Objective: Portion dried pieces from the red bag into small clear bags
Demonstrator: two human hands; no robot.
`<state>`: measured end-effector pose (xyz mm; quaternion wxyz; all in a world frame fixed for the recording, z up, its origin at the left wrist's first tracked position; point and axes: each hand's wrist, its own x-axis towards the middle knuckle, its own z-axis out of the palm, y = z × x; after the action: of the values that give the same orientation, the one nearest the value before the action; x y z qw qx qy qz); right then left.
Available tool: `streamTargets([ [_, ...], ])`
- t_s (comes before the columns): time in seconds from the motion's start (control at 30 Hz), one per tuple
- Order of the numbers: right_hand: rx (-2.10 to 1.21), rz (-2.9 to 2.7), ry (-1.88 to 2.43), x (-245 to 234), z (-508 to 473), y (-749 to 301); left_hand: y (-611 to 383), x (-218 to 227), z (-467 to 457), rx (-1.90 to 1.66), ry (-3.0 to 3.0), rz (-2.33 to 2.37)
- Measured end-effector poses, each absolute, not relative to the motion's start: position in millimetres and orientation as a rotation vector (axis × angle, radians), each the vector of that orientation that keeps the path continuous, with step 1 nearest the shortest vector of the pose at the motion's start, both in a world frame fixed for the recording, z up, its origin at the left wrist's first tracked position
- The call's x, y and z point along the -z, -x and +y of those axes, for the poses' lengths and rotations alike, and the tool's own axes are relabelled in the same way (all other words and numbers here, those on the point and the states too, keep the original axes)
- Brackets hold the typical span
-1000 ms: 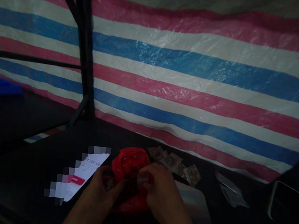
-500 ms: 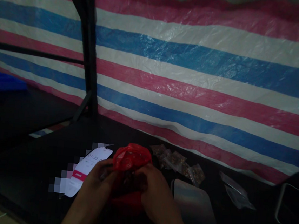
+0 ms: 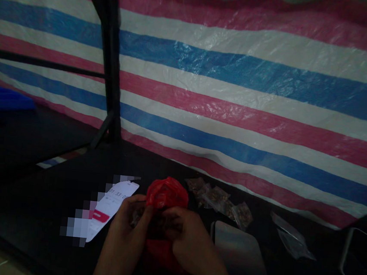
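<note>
A crumpled red plastic bag [image 3: 168, 192] stands on the black table in front of me, its dark opening facing me. My left hand [image 3: 131, 225] is closed at the bag's left side. Between its thumb and fingers shows a bit of clear, shiny plastic [image 3: 136, 217], like a small bag. At the right side of the opening, my right hand [image 3: 188, 237] has its fingers curled inward. Shadow hides the fingertips and whatever they hold. Just beyond lie several small clear bags [image 3: 216, 197] with brown bits inside.
A lit phone [image 3: 111, 208] showing a timer lies left of my hands. To the right are a flat silver-topped device [image 3: 238, 246], a flat clear bag [image 3: 292, 238] and a pale-rimmed dark object [image 3: 362, 258]. A black metal post [image 3: 110, 70] rises before the striped sheet [image 3: 240, 82].
Both hands and the red bag's top have shifted slightly right. The right fingers have curled further in over the opening. The bag's top looks more bunched.
</note>
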<state>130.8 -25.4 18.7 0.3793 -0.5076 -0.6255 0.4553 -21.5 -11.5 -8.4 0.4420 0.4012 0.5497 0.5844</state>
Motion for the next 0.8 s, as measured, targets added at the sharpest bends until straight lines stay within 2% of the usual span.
streamTargets([
  [0.1, -1.268, -1.533, 1.210, -21.4, -24.9, -128.9, 20.6, 8.2, -9.9, -1.424, -1.130, 1.353],
  [0.3, -1.158, -1.500, 1.301, -26.6, -24.9, -144.6, 24.0, 13.1, -8.4, -1.439, -1.232, 1.317],
  [0.47, -1.134, -1.500, 1.209, -46.5, -30.1, -144.3, 22.5, 16.4, -8.7, -1.535, -1.378, 1.380],
  [0.63, -0.902, -1.663, 1.383, -54.9, -35.2, -124.9, 20.8, 11.6, -13.0, -1.454, -1.298, 1.287],
  [0.8, -0.833, -1.808, 1.477, -62.3, -40.7, -109.0, 22.5, 28.9, -12.7, -1.536, -1.355, 1.209],
])
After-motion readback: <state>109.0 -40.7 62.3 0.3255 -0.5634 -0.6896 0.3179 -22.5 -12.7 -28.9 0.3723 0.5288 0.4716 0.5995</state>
